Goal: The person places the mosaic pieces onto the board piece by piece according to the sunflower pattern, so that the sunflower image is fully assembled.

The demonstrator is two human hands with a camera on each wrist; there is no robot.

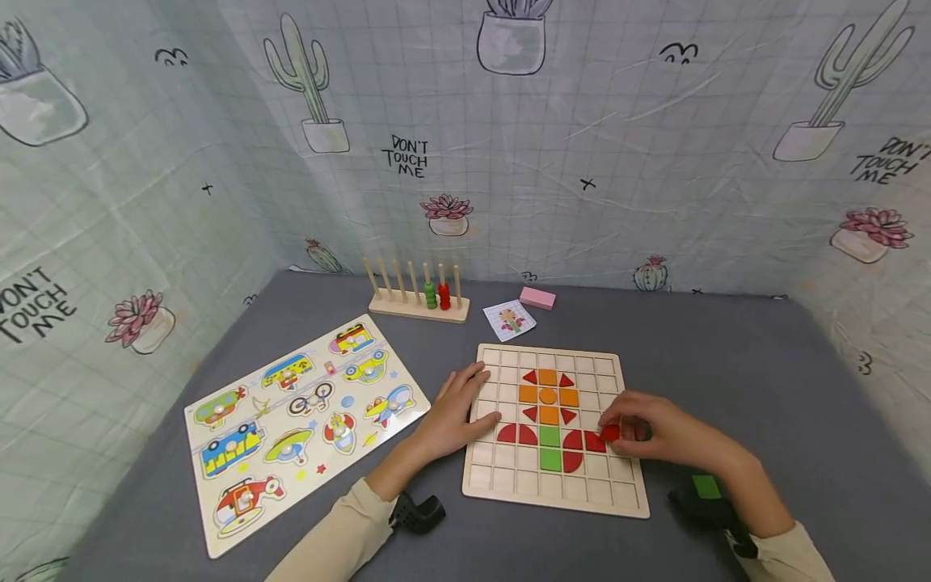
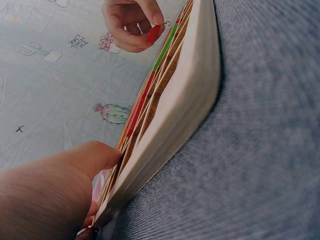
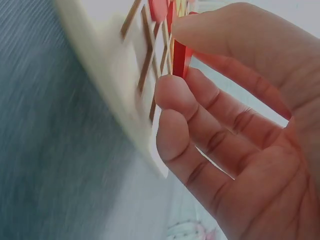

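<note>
A light wooden grid board (image 1: pixel 509 478) lies on the grey surface, with orange, green and red pieces set in its squares. Along its left edge rests my left hand (image 1: pixel 454 412), its thumb (image 2: pixel 102 156) lying over the rim and its other fingers spread beside it. Over the board's right side, my right hand (image 1: pixel 655 424) pinches a red piece (image 1: pixel 609 433) between thumb and fingers. That red piece (image 3: pixel 179 57) is mostly covered by the fingers, so its full shape cannot be told. Just left of it, a red quarter-circle piece (image 1: pixel 594 441) sits in the grid.
A vehicle puzzle board (image 1: pixel 272 432) lies at the left. Behind stands a peg rack (image 1: pixel 418 305) with green and red beads. A pattern card (image 1: pixel 509 321) and a pink block (image 1: pixel 537 298) lie beyond the grid board. A printed cloth hangs around.
</note>
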